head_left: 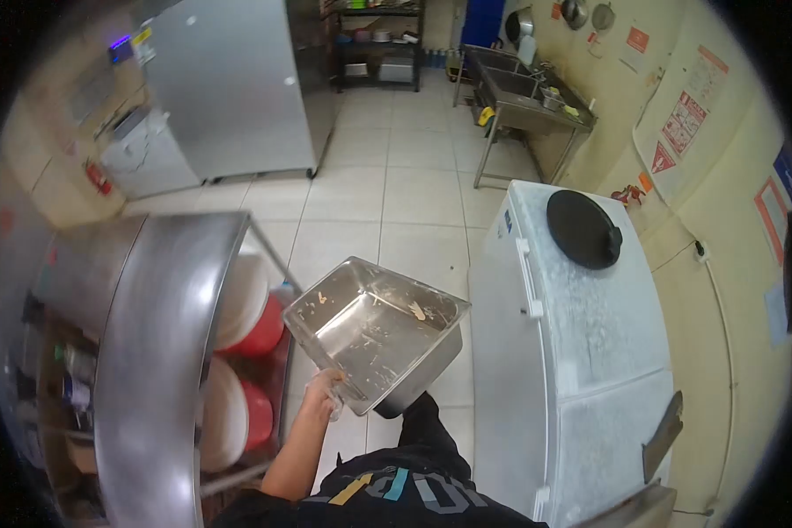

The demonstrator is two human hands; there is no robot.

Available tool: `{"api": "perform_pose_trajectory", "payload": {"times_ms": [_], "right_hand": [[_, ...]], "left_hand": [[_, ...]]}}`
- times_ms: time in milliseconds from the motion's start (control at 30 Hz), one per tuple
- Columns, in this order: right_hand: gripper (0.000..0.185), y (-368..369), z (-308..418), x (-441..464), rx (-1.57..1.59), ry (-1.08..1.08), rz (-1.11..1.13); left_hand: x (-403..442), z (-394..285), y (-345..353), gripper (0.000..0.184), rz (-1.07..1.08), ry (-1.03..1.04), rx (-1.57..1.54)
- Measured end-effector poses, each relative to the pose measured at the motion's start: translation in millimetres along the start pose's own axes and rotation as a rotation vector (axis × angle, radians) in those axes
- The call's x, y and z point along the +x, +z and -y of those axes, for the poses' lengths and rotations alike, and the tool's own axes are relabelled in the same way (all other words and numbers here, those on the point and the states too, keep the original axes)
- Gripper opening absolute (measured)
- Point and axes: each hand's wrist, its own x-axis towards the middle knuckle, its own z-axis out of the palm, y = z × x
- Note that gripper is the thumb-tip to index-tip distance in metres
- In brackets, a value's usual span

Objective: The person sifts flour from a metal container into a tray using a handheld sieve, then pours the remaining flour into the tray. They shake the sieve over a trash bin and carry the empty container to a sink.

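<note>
A deep rectangular steel pan (374, 339), with food residue stuck on its inner walls and floor, hangs tilted in front of my body. My left hand (328, 387) is closed round its near left rim, and a bit of something clear shows at the fingers. Below the pan, part of my dark clothing and a leg are visible. My right hand is not in the picture.
A steel table (163, 326) with red, white-lidded tubs (260, 414) beneath stands at left. On the right is a white chest freezer (590, 326) bearing a black round lid (583, 229). Tiled floor (343, 189) leads to a steel sink (510, 81) and a dark shelf rack (378, 46).
</note>
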Motion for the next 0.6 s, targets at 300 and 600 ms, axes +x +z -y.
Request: {"api": "perform_pose_trajectory", "payload": {"times_ms": [300,600], "right_hand": [[0.034,-191,242,313,0.249,-0.489,-0.303],[0.035,-594,625,589,-0.325,-0.351,-0.453]], "left_hand": [[215,-177,117,0.036,-0.034,0.172,0.145],[479,-332,238,0.036,-0.122,0.264,0.229]]}}
